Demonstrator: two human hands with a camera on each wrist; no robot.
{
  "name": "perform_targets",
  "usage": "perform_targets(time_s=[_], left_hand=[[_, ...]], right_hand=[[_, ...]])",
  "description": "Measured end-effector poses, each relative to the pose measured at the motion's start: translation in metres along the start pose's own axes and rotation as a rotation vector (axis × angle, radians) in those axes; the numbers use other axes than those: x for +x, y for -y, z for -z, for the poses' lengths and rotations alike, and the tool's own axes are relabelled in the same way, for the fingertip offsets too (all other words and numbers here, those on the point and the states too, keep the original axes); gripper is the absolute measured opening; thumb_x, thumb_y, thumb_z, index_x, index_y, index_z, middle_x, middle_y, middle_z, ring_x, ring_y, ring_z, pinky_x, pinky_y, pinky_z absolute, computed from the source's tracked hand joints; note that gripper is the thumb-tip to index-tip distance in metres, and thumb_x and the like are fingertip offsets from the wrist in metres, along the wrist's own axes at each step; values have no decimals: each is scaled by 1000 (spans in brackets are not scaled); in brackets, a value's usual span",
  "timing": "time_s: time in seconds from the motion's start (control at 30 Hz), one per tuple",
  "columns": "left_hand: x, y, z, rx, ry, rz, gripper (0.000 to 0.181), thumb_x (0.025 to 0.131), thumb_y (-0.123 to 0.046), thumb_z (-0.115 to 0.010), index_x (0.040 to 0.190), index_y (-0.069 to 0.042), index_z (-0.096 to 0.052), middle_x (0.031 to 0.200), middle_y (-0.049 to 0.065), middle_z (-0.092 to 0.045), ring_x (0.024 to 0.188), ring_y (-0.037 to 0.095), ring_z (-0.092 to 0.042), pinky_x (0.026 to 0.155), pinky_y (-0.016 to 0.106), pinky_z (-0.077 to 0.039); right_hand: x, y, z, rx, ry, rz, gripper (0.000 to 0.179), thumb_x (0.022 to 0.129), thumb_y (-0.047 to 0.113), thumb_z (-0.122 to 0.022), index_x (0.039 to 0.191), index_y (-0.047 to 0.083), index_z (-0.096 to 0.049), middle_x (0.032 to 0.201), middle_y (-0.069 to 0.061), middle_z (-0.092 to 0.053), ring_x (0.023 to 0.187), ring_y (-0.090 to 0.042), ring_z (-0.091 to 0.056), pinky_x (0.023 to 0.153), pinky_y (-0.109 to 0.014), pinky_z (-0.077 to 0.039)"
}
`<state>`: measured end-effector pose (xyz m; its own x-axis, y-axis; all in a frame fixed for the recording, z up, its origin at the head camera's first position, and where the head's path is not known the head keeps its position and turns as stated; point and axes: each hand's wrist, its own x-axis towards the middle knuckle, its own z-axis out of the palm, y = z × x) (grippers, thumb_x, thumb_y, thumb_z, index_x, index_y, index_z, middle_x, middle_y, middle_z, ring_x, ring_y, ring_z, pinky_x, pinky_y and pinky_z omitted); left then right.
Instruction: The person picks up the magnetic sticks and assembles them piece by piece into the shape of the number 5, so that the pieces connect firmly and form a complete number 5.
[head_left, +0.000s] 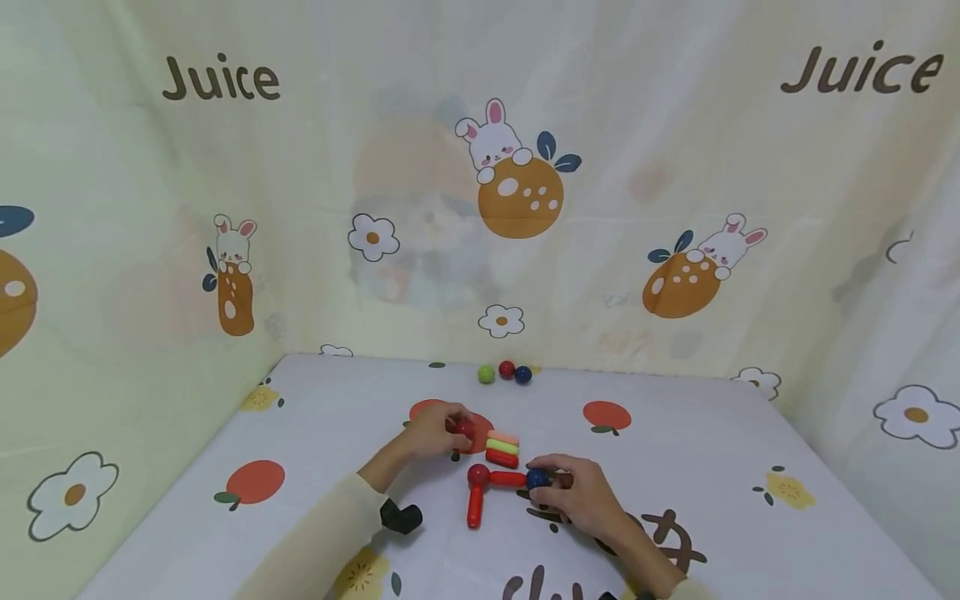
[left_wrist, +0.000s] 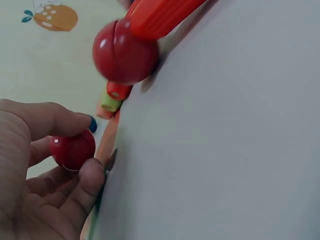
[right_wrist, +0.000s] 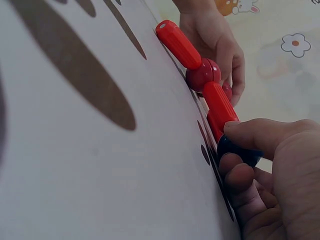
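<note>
- Left hand (head_left: 433, 431) pinches a red ball (left_wrist: 73, 150) around mid-table
- Right hand (head_left: 581, 492) clamps a blue ball (head_left: 537, 479) at a red rod's (head_left: 507, 478) end
- Left wrist view alone shows the red ball's groove
- Only the head view shows a green ball (head_left: 486, 374) near the table's (head_left: 180, 533) back edge
- Wide room separates the red rod from both side edges

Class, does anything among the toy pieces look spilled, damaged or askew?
Nothing stands out: the left hand holds a red ball, the right hand a blue ball, and three loose rods lie side by side.
</note>
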<state>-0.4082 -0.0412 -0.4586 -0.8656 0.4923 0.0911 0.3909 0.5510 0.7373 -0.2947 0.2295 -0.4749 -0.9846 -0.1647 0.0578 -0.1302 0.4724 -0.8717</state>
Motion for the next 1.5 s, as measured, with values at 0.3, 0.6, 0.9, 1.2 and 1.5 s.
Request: perform_targets(time_s=[0.3,0.6,0.9,1.2,1.5], left_hand=[[-38,5,-7,-275,17,-71,28,91,-6,-70,119,-5,-67,103,5,-66,91,21,-61,67,28,-56],[-58,1,-6,-309,44,-77,30,89,-5,-71,118,-2,-66,103,6,-64,84,20,-61,65,26,-54],[-79,-6,-6,-344,115,-124,26,87,-1,-68,113,-4,-70,113,9,-62,85,20,-62,66,25,-54],[-87,-7,-8,-377,223,-203,32,86,-7,-73,118,-8,-73,118,6,-66,98,19,-63,84,28,-55],[-90,-13,-10,-387,278,-187,32,82,-6,-81,113,-7,-74,109,1,-66,86,13,-60,73,22,-54]], right_hand=[[0,-1,0,-20,11,38,36,90,19,-77,126,16,-74,101,-7,-64,57,-20,-57,52,-27,-50],[3,3,-9,-162,-57,74,27,89,16,-78,116,19,-74,99,1,-63,74,-18,-55,57,-25,-48],[3,4,-10,-167,-51,75,26,90,20,-78,115,18,-72,101,2,-64,75,-18,-55,58,-25,-48],[3,4,-8,-157,-50,79,27,89,21,-79,115,18,-73,98,3,-65,74,-18,-56,58,-26,-48],[2,3,-8,-137,-62,57,28,88,19,-79,115,18,-73,97,2,-65,73,-18,-56,57,-25,-46]])
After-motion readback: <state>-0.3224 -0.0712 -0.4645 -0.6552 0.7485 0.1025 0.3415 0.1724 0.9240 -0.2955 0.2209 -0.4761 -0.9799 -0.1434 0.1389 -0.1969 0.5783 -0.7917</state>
